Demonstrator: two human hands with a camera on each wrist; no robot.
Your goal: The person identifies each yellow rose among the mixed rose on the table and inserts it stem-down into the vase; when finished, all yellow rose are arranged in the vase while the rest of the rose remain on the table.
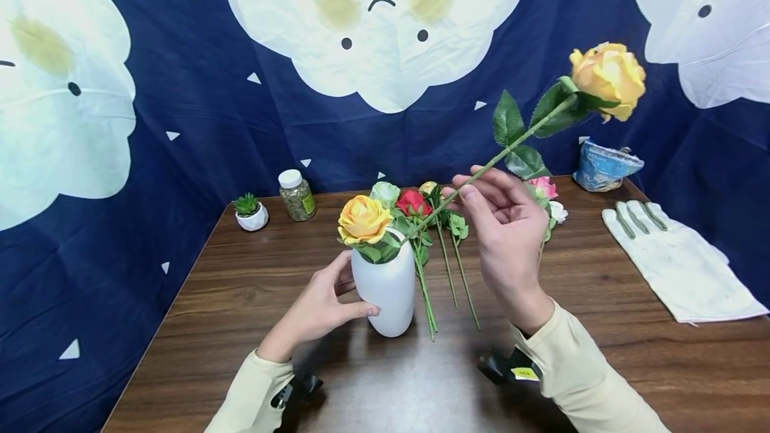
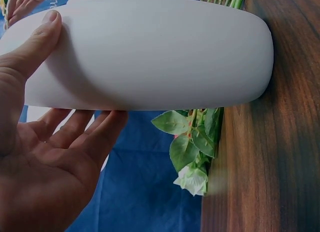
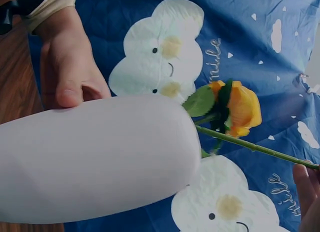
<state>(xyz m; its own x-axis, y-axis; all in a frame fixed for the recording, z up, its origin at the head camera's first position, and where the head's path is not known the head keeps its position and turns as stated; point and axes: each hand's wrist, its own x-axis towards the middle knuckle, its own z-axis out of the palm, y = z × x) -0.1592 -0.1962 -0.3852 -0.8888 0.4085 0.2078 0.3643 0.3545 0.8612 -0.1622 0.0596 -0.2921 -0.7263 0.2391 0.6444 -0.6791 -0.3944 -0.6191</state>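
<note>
A smooth, matt white vase [image 1: 390, 286], ceramic by its look, sits in the curl of the left hand [image 1: 319, 309] on a dark wood-grain table [image 1: 240, 299] with a faint sheen. Pinched in the right hand [image 1: 508, 232], the yellow rose [image 1: 607, 75] shows fabric-like petals, veined cloth-like leaves and a smooth plastic-looking stem. Well to the right of that hand lie soft white cloth gloves [image 1: 680, 262]. Behind both hands hangs a printed blue cloth backdrop [image 1: 198, 112], lightly creased.
</note>
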